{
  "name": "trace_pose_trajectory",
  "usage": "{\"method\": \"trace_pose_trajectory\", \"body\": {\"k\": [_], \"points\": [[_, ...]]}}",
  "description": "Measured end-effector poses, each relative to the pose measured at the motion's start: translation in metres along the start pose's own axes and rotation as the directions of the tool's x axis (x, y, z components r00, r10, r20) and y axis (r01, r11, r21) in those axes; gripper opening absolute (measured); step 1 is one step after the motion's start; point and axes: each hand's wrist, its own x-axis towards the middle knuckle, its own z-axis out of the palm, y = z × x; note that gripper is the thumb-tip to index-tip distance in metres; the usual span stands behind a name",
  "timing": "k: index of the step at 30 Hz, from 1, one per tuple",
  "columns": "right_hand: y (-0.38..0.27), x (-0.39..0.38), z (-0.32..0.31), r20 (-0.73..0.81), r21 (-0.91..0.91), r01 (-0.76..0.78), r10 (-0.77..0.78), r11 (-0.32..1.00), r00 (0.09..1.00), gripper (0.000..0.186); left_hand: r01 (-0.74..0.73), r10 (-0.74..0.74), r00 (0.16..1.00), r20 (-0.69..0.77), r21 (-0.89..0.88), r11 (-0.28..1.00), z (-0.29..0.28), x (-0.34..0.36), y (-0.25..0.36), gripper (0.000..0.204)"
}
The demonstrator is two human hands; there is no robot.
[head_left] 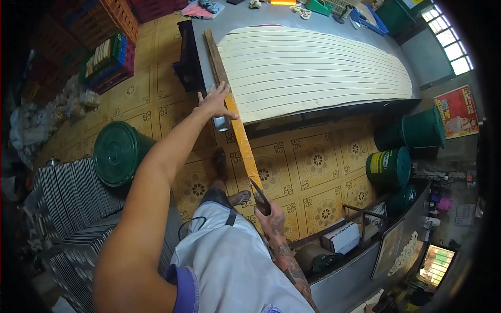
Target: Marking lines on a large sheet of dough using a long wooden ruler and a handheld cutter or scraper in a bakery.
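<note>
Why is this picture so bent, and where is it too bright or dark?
In the head view, the wide lens seems to bow the pale sheet and blackens the corners; the window at upper right glares nearly white; crates at upper left look dim; the left hand looks fairly sharp.

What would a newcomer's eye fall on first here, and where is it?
Probably the wide, pale, flat sheet crossed by long dark lines, spread over the grey table at top centre. Next, the long, straight, brown and yellow stick running down past the sheet's left edge, with the spread left hand on it. Below, the right hand grips a dark-handled knife.
</note>
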Motion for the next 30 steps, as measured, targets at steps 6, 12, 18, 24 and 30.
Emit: {"method": "trace_pose_trajectory", "body": {"k": [6,12,18,24,30], "points": [[0.008,-0.008,0.000,0.022,0.016,-0.015,0.015,1.000,1.000,0.052,0.008,-0.009,1.000,0.019,0.007,1.000,0.004,-0.010,0.001,0.156],[0.000,-0.004,-0.002,0.018,0.015,-0.033,0.033,0.999,0.999,0.051,0.009,-0.009,1.000,0.013,0.046,0.999,0.002,-0.002,-0.001,0.156],[-0.003,-0.005,0.000,0.006,0.027,-0.009,0.009,1.000,1.000,0.046,0.050,-0.050,0.999,-0.012,-0.020,0.999,-0.013,0.030,-0.018,0.154],[-0.007,-0.006,-0.002,0.018,0.017,-0.066,0.065,0.998,0.998,0.046,0.054,-0.056,0.998,0.043,0.042,0.998,-0.026,0.036,-0.009,0.152],[-0.002,-0.001,-0.002,0.062,0.066,-0.145,0.141,0.987,0.988,0.053,0.072,-0.076,0.996,0.044,0.089,0.993,-0.024,0.026,-0.003,0.157]]}}
